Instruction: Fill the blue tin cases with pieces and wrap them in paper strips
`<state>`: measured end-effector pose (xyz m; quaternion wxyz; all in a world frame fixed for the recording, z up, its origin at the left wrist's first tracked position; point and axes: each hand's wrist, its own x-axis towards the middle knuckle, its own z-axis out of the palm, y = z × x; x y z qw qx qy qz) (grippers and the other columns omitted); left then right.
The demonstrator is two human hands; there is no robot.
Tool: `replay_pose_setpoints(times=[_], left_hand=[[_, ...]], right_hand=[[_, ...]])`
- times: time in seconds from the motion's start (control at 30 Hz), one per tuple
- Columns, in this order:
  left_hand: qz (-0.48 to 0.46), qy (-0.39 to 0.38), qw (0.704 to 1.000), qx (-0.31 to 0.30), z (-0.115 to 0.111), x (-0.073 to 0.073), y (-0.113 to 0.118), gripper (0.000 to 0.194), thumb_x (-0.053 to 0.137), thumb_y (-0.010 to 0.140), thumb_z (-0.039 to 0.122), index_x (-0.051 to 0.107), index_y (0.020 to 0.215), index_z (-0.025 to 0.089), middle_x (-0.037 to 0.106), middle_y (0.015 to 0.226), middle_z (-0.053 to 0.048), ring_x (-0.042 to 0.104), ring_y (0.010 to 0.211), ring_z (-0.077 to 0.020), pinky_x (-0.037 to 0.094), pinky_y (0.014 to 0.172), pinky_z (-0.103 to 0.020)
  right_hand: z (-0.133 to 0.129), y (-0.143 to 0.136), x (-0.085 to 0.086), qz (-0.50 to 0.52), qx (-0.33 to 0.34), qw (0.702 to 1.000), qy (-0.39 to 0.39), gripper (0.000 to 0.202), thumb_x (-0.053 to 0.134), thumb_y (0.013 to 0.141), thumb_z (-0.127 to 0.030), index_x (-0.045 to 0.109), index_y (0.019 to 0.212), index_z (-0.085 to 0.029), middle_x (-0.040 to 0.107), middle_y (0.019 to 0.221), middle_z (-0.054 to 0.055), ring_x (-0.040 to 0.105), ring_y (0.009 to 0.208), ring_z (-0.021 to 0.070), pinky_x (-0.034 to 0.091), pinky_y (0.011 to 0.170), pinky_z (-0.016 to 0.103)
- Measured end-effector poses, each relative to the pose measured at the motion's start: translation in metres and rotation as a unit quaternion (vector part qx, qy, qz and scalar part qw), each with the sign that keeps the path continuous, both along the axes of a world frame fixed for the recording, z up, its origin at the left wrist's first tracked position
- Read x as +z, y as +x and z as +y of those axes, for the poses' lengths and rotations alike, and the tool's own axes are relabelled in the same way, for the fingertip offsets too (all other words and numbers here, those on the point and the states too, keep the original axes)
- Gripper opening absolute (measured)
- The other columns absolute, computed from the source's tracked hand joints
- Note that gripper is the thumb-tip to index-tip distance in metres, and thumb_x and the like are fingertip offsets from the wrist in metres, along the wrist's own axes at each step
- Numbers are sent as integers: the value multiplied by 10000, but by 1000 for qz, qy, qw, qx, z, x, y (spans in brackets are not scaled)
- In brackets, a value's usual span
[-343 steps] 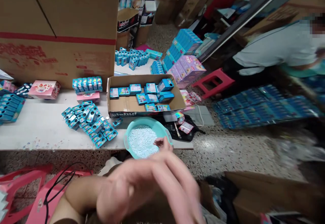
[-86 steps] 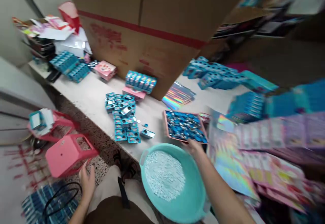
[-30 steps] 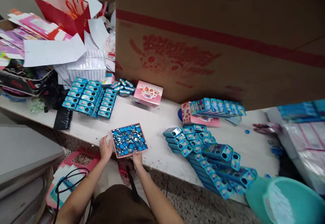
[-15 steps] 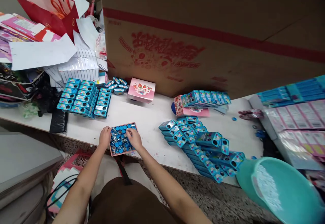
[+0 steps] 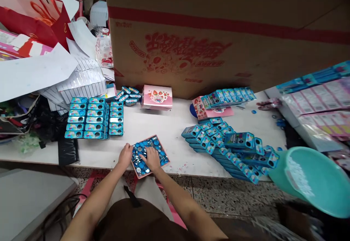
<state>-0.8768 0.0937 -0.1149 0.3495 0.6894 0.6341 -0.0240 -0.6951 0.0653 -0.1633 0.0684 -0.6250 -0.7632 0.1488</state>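
Observation:
A shallow pink-edged box [image 5: 160, 143] full of small blue and silver round caps [image 5: 140, 150] lies on the table's front edge. My left hand [image 5: 125, 155] grips the box at its left side, fingers closed against the wall. My right hand [image 5: 152, 159] lies on the caps, thumb apart from the fingers, palm down. Whether any cap is under its fingertips is hidden. Behind the box stand rows of blue printed tins [image 5: 93, 119]. Further back are several loose blue tins [image 5: 131, 101] and a pink strawberry-printed carton [image 5: 156, 97].
A large brown cardboard box [image 5: 175, 47] walls off the table's back. Blue tins [image 5: 218, 142] are stacked at right, near a turquoise basin [image 5: 322, 182]. Papers [image 5: 41, 71] and a red bag [image 5: 58, 26] crowd the left. A black flat object [image 5: 67, 152] lies near the front edge.
The cap box has turned at an angle. My right hand has gone from pinching at the caps to lying spread on them. The view has shifted slightly.

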Motion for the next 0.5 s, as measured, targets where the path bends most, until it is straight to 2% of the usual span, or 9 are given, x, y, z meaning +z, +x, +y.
replay_pose_setpoints(times=[0.13,0.23,0.37,0.5], left_hand=[[-6,10,996,-87,5,-7,-9,213,389,864,82,554,946,187,526,1080,-63,515,993,-168,402,871,-281],[-6,12,992,-125,11,-14,-12,201,391,864,84,561,921,175,550,1035,-75,528,975,-184,418,854,-296],[-7,25,990,-136,19,-16,-9,201,369,882,117,564,897,164,569,983,-96,549,932,-195,438,820,-318],[-35,50,992,-111,22,-4,-10,147,412,873,149,554,891,183,588,938,-58,570,887,-163,444,795,-279]], right_hand=[[2,-5,-7,-7,-31,999,-11,374,405,906,-456,614,964,-152,630,869,118,544,840,248,386,732,333],[-1,-5,-4,34,-66,997,-19,359,408,904,-465,620,920,-175,653,847,101,571,818,229,392,702,297],[-6,-8,8,99,-173,979,-48,362,394,892,-477,618,911,-193,669,804,67,601,769,208,394,650,268],[-2,-10,17,186,-312,929,-75,384,401,843,-503,610,893,-184,663,753,51,589,680,195,396,610,261]])
